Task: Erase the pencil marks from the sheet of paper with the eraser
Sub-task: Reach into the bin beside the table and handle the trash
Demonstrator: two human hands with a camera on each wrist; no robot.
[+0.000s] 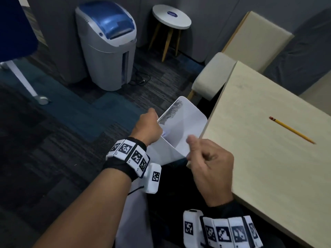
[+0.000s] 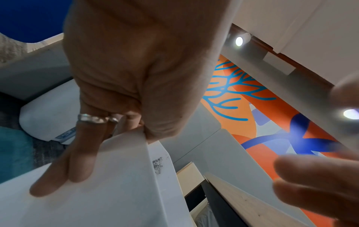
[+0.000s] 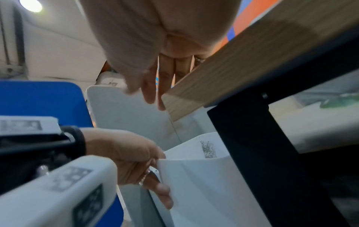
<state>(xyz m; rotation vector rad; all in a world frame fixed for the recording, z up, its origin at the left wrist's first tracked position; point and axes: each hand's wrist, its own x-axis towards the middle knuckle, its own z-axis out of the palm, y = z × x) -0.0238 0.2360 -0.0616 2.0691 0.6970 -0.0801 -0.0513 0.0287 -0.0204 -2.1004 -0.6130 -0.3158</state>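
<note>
Sheet of paper [image 1: 180,129] held off the table, in the air over the carpet just beside the table's near-left corner, bent into a trough along a crease. Gripped at its left edge by the left hand [image 1: 147,127]: thumb on the inner face, two fingers [image 2: 64,167] laid straight along the outer face, a silver ring [image 2: 93,119] showing on one of them. Right hand [image 1: 208,164] close beside the sheet's near right edge, fingers loosely curled and blurred in all three views; cannot tell whether touching the paper or holding anything. Long axis of the sheet running away from the person, far end with its rounded corners tipped up and toward the shredder [image 1: 107,43], near end dipping between the two wrists. Band of grey pencil marks [image 1: 172,111] lying along the upper left flank of the fold, near the far end, just past the left thumb; same patch seen as a dark speckled strip from the left wrist [image 2: 157,164] and from the right wrist [image 3: 208,149]. A small pale blue-white object [image 1: 165,133] tucked at the left palm against the paper, too small to name for certain. Yellow pencil [image 1: 292,130] lying alone on the light wooden table [image 1: 259,158], well apart from both hands, eraser end toward the far left, point toward the near right. White round stool [image 1: 171,16] and cream chair [image 1: 213,76] standing beyond.
</note>
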